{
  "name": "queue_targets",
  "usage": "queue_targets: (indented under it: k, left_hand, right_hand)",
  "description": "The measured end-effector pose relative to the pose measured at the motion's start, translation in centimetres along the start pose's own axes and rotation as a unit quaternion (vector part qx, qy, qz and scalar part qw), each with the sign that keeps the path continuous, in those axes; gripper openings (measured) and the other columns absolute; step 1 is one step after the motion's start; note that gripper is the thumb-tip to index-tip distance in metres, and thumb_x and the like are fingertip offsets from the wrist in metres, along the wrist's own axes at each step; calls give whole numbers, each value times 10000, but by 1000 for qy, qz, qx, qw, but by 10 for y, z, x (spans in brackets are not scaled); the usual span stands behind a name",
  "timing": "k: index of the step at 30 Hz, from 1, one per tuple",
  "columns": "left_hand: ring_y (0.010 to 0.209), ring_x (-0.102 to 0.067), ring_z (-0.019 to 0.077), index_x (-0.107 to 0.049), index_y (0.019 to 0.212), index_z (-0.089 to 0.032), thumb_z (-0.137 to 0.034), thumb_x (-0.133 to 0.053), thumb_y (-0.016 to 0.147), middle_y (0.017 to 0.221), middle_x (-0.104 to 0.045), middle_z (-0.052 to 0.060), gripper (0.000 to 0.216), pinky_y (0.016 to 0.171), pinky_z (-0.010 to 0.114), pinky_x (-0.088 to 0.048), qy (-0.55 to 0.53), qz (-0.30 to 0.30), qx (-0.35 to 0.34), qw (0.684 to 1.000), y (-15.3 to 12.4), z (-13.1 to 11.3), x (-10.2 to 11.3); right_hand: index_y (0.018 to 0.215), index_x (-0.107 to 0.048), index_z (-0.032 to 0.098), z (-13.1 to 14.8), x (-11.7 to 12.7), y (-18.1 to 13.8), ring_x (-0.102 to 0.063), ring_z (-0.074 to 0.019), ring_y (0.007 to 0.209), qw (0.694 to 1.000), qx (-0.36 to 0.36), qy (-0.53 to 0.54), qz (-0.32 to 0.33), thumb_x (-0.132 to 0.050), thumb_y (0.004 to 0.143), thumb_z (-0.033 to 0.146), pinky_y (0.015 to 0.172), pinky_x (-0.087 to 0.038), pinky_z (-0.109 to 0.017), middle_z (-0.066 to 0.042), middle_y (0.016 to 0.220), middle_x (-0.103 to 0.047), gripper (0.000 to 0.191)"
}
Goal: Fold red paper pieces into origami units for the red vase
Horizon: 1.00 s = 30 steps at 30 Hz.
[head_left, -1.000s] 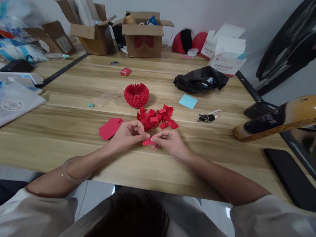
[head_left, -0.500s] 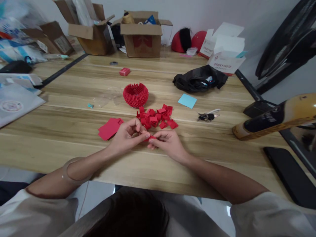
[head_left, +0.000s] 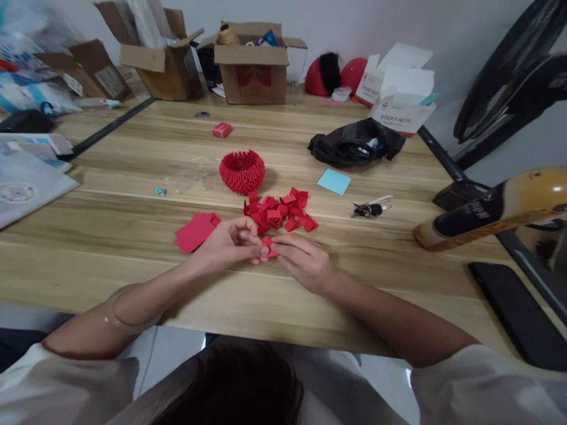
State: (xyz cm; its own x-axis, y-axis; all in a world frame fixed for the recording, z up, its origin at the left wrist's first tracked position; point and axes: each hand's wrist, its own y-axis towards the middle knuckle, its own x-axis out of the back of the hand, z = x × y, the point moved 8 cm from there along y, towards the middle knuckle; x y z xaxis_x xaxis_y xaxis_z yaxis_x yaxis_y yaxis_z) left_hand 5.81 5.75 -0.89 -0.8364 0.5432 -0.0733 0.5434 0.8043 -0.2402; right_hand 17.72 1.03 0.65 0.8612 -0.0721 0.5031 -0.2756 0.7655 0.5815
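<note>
My left hand (head_left: pixel 230 242) and my right hand (head_left: pixel 301 260) meet over the wooden table (head_left: pixel 133 236), both pinching a small red folded paper piece (head_left: pixel 268 246) pressed against the tabletop. Just beyond my fingers lies a heap of several red folded paper pieces (head_left: pixel 278 211). Behind the heap stands a round red bowl of interlocked paper pieces (head_left: pixel 241 170). A stack of flat red paper sheets (head_left: pixel 195 231) lies to the left of my left hand.
Keys (head_left: pixel 370 208) and a blue sticky note (head_left: pixel 333 181) lie to the right. A black bag (head_left: pixel 354 147), sticky-note boxes (head_left: pixel 401 88) and cardboard boxes (head_left: pixel 254 62) stand at the back. A yellow-and-black object (head_left: pixel 491 209) and a dark flat device (head_left: pixel 514 313) sit at the right.
The red piece has gone from flat and held slightly apart to tucked between both hands' fingertips. My right hand has flattened towards the table. The view has shifted a little.
</note>
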Motion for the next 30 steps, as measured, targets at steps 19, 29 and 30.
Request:
queue_targets:
  k: [19, 29, 30]
  left_hand:
    - [664, -660, 131, -669, 739, -130, -202, -751, 664, 728, -714, 48, 132, 640, 229, -518, 74, -31, -67, 995, 2, -7, 10]
    - [683, -657, 143, -677, 762, -128, -240, -735, 688, 739, -708, 54, 147, 639, 233, -510, 91, -22, -79, 993, 1, -7, 7]
    - [677, -653, 140, -676, 760, -126, -246, -731, 693, 731, -704, 52, 148, 632, 227, -506, 94, -26, -78, 992, 1, -8, 6]
  right_hand:
    - [666, -699, 162, -38, -29, -2, -628, -93, 506, 826, -364, 431, 14, -737, 665, 383, 533, -537, -231, -5, 587, -679, 224]
    - [672, -690, 153, -37, -33, -3, -650, -101, 537, 804, -374, 463, 2, -746, 656, 385, 547, -553, -231, -8, 633, -694, 239]
    - [682, -691, 149, -37, -34, -4, -653, -103, 545, 797, -377, 473, 4, -743, 660, 392, 559, -555, -236, -12, 644, -696, 249]
